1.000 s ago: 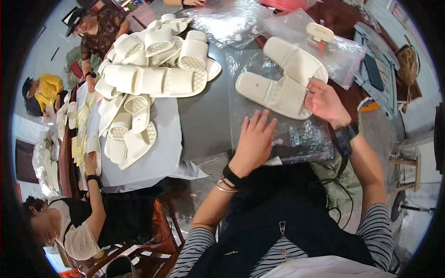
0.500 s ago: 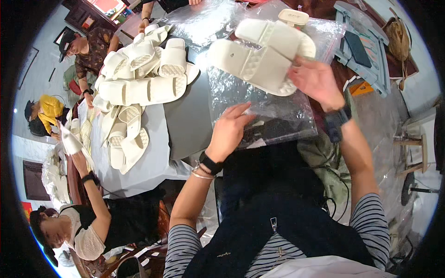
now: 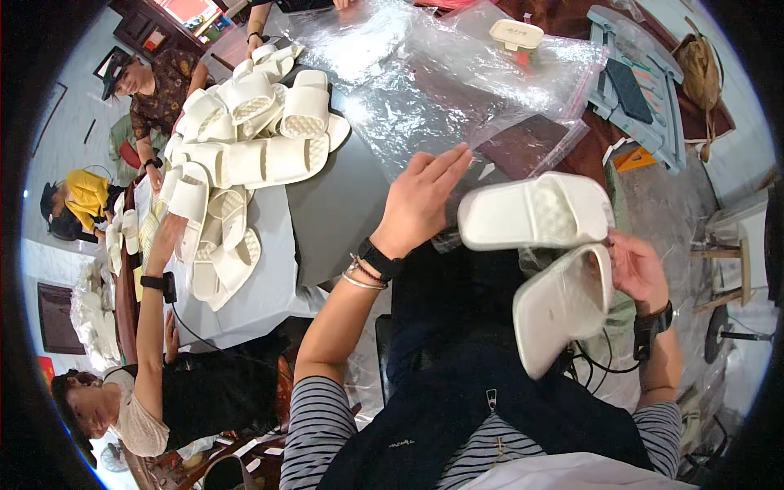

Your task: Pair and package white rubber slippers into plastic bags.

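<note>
My right hand (image 3: 637, 268) grips a pair of cream slippers (image 3: 502, 219) by their strap ends, in front of my body at the table's near edge. One slipper lies roughly level, while the other slipper (image 3: 549, 314) hangs tilted below it. My left hand (image 3: 415, 202) is open, its fingers stretched out over the near edge of clear plastic bags (image 3: 445, 98) spread on the table. Whether the fingertips press on the plastic, I cannot tell. Left of the bags, a heap of similar slippers (image 3: 261, 162) covers a grey sheet (image 3: 331, 216).
A small cream-lidded container (image 3: 517, 33) stands on the bags. A blue-grey plastic frame (image 3: 665, 122) with a dark flat object (image 3: 629, 90) is at the far right. On the left, a co-worker's hand (image 3: 169, 241) reaches into the heap; other people sit farther back.
My right hand has brought the slipper pair from above the bags toward my body, to the right. My left hand has shifted slightly up and right. The left co-worker's slipper has reached the heap.
</note>
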{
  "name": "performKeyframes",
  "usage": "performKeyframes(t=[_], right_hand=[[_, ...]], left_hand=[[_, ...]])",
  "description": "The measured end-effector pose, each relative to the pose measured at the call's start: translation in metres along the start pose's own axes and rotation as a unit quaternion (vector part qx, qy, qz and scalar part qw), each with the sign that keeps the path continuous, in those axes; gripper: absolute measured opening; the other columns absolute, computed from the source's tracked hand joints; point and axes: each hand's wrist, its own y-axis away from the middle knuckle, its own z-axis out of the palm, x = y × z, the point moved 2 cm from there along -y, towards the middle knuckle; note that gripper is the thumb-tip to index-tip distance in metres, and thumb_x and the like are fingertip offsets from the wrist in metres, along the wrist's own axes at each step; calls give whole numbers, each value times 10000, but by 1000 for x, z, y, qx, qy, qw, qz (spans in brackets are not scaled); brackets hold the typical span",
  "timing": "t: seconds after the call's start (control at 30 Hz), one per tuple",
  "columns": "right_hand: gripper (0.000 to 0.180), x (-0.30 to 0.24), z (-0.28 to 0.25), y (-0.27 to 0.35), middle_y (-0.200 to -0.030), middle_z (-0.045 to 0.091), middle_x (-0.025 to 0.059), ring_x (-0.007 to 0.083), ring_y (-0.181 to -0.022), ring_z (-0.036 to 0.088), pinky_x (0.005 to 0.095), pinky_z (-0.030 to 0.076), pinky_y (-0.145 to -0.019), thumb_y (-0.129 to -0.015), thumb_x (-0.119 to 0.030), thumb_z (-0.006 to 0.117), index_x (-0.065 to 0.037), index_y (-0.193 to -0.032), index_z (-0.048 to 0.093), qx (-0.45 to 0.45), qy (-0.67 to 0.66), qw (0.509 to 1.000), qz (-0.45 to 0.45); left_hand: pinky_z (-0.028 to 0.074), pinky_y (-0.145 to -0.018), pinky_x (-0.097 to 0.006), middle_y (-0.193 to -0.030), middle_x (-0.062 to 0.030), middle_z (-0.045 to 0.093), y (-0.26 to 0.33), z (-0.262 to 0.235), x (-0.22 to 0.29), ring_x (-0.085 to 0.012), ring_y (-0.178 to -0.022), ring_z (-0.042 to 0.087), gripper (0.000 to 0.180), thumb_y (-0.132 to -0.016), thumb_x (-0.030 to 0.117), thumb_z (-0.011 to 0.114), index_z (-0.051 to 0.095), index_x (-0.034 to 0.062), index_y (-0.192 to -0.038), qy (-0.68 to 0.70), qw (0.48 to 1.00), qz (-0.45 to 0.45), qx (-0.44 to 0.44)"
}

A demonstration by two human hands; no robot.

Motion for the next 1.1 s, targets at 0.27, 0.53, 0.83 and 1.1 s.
performKeyframes(t=[0.27, 0.53, 0.83, 1.1], right_hand=[[403, 10, 15, -15, -1370, 483, 188, 283, -1150, 554, 408, 543, -885, -931, -126, 491, -30, -1321, 459, -128, -102, 982, -89], [443, 14, 32, -55, -1450, 430, 130, 289, -1227, 489, 427, 452, -998, -911, -128, 491, -99, -1352, 455, -150, -179, 971, -59], [339, 24, 27, -121, -1399, 500, 80, 285, -1195, 519, 427, 416, -1032, -935, -72, 462, -127, -1247, 582, -234, -136, 963, 0], [396, 42, 58, -146, -1285, 567, 154, 323, -1148, 577, 460, 449, -1026, -984, -216, 433, -78, -1355, 457, -218, -58, 969, -96]], left_hand=[[517, -873, -389, -1436, -32, 523, -1, 5, 10, -344, -1036, 541, 820, -622, -176, 491, 526, 123, -1384, 69, 997, -12, 23], [542, -863, -396, -1499, -28, 449, -25, 7, 40, -369, -1155, 514, 864, -597, -123, 528, 465, 126, -1422, 111, 993, -7, -36], [555, -819, -393, -1556, -30, 355, -44, 8, 56, -376, -1088, 512, 907, -562, -47, 620, 408, 52, -1438, 100, 991, 41, -79], [538, -861, -391, -1547, -74, 358, -29, 9, 81, -352, -1131, 498, 940, -544, -31, 656, 395, 33, -1444, 121, 987, 52, -89]])
